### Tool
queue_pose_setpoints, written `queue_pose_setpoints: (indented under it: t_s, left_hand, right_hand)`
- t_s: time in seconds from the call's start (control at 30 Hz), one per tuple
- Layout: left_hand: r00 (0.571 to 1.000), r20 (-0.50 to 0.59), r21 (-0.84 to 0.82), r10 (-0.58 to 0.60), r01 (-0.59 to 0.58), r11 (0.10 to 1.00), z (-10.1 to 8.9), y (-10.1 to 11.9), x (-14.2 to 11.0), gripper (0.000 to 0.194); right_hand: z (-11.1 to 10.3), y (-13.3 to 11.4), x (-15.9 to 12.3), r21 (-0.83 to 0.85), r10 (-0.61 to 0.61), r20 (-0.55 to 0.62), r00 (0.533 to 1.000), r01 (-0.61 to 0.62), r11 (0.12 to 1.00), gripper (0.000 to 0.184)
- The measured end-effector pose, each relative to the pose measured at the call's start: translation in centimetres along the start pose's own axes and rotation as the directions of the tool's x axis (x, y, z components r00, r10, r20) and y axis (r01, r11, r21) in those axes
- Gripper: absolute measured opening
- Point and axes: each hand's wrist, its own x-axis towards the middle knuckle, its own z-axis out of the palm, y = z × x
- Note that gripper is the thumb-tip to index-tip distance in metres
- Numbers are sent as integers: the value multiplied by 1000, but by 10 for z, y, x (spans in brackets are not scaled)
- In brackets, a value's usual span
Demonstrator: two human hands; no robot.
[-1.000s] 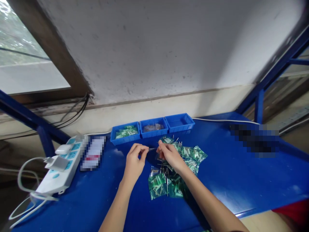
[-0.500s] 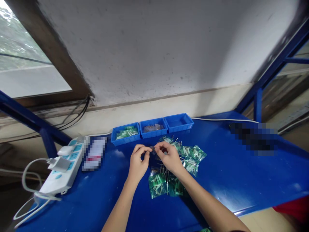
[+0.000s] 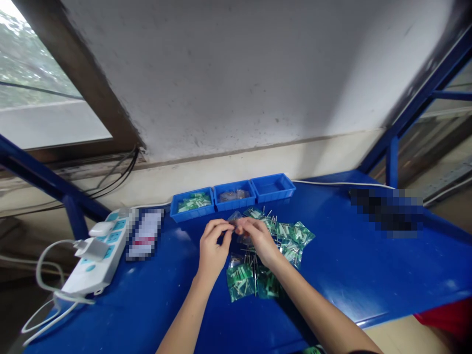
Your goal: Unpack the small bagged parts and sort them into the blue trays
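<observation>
A small clear plastic bag [image 3: 234, 216] is pinched between my two hands; its contents are too small to make out. My left hand [image 3: 214, 245] grips its near left edge with thumb and forefinger. My right hand [image 3: 261, 240] is closed at its right side, the fingertips almost touching the left ones. Below and right of my hands lies a pile of green plastic packets [image 3: 241, 282] with pale pieces inside. Thin metal rods [image 3: 254, 265] poke out among the packets, partly hidden by my right hand.
Three blue bins stand along the wall: a left bin [image 3: 192, 215] with green packets, a middle bin [image 3: 236, 202] with clear bags and a right bin [image 3: 275, 195]. A white power strip [image 3: 94, 265] with plugs and cables lies left, near a blurred-out flat item [image 3: 145, 235]. Another blurred dark object [image 3: 385, 210] lies right.
My right hand has turned slightly and its fingers have closed in toward the left hand. More of the clear bag now shows above the fingertips. The packets stay put.
</observation>
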Motion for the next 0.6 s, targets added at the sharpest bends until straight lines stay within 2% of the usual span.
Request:
queue_pose_setpoints:
  t_s: [0.07,0.1,0.13,0.17,0.2,0.23,0.27,0.3,0.33,0.37,0.4,0.43,0.47,0.5,0.53,0.57,0.6]
  left_hand:
    - [996,34,66,81,-83,994,1,1,-1,15]
    - [995,50,79,91,-94,992,1,1,-1,15]
    - [995,65,83,77,-82,993,0,1,0,17]
    - [995,89,82,43,-50,995,-2,0,0,21]
    - [991,133,81,-3,-8,997,-5,-1,1,26]
    - [977,206,89,-53,35,995,-9,-3,2,30]
    - [951,296,105,-95,67,992,-13,-6,2,32]
    - [911,392,129,-128,83,988,-18,-8,3,33]
    - [866,476,156,-151,87,984,-22,-11,3,34]
    - [826,538,182,-170,83,980,-25,-14,2,37]
    - [799,572,207,-188,81,975,-26,-17,2,39]
    - [786,584,226,-202,81,971,-26,-20,1,39]
    - [784,583,239,-211,82,968,-24,-23,0,36]
    - [789,577,244,-212,81,966,-22,-26,-1,31]
    - [801,561,244,-207,79,967,-20,-28,-1,25]
    - [818,540,241,-199,76,968,-18,-31,-1,22]
    - [835,515,240,-193,75,968,-17,-33,-1,23]
  right_hand:
    - [0,-2,2,104,87,-10,996,-85,991,25]
    - [-1,-4,2,89,80,-55,995,-75,993,24]
    - [-3,-7,2,40,30,-129,991,-25,999,21]
    - [-6,-12,1,-39,-71,-219,973,64,997,19]
    - [-11,-19,0,-139,-216,-310,926,181,974,16]
    - [-17,-28,-1,-256,-388,-391,834,307,917,13]
    - [-25,-38,-2,-383,-565,-444,695,422,821,15]
    - [-33,-50,-3,-497,-708,-469,529,505,706,21]
    - [-40,-62,-3,-600,-814,-473,337,552,578,29]
    - [-47,-73,-1,-690,-875,-456,160,557,462,35]
    - [-51,-83,2,-754,-900,-435,28,534,381,39]
    - [-54,-90,6,-802,-911,-406,-67,504,321,42]
    - [-55,-93,11,-833,-923,-372,-102,475,283,43]
    - [-55,-92,17,-849,-941,-332,-70,456,266,42]
    - [-53,-86,23,-856,-961,-274,25,449,256,40]
    - [-51,-77,29,-858,-965,-198,170,447,255,38]
    - [-50,-65,34,-854,-929,-112,352,444,271,35]
